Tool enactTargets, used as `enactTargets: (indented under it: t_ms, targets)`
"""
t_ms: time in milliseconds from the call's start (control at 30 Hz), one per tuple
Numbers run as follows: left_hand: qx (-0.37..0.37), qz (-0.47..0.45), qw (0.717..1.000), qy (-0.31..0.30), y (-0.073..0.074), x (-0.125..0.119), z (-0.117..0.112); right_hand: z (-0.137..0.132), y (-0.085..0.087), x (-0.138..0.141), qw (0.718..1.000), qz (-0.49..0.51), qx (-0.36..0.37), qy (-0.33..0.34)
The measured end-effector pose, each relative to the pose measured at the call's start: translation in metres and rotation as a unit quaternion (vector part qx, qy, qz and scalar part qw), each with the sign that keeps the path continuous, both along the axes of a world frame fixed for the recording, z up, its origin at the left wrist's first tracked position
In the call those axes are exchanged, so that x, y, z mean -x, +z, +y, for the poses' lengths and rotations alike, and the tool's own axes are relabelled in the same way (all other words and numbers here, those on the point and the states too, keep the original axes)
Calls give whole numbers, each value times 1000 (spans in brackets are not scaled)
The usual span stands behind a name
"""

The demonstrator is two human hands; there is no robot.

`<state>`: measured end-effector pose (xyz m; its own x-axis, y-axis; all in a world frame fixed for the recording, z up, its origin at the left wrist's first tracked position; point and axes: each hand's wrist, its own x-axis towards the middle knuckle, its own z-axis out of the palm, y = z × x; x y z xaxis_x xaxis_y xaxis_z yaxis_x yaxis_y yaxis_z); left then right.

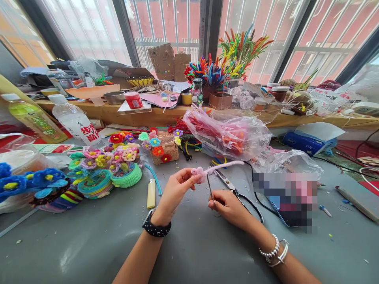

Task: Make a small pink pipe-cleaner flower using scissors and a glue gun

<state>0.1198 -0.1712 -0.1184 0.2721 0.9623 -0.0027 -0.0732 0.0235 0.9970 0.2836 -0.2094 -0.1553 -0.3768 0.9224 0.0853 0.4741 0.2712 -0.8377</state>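
Note:
My left hand (180, 187) pinches a pale pink pipe cleaner (226, 165) between thumb and fingers. Near my fingertips it is curled into small flower-like loops, and a straight tail sticks out to the right. My right hand (227, 205) is closed on a thin dark rod (209, 185), whose upper tip reaches the pink pipe cleaner just right of the loops. The rod's lower end is hidden in my fingers. Scissors (227, 182) with black handles lie on the table just behind my right hand. A pale yellow lighter (151, 193) and a short blue pipe cleaner (154, 179) lie left of my left hand.
Pipe-cleaner flowers in coiled baskets (126, 175) crowd the left, near two bottles (75, 120). A woven flower basket (164, 148) and a clear plastic bag (227, 132) stand ahead. A phone (282, 213), partly blurred out, lies right. Behind runs a cluttered ledge (166, 116).

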Motion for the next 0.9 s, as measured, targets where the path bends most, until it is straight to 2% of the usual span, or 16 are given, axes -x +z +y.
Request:
enactTargets:
  t_ms: [167, 500, 900]
  targets:
    - [-5, 17, 1000, -10, 2, 0, -1, -2, 2, -2, 1000, -16, -1, 23]
    - [-17, 47, 999, 11, 7, 3, 0, -1, 6, -6, 999, -42, 0, 5]
    - [-10, 47, 999, -4, 7, 2, -1, -2, 9, -5, 998, -68, -2, -12]
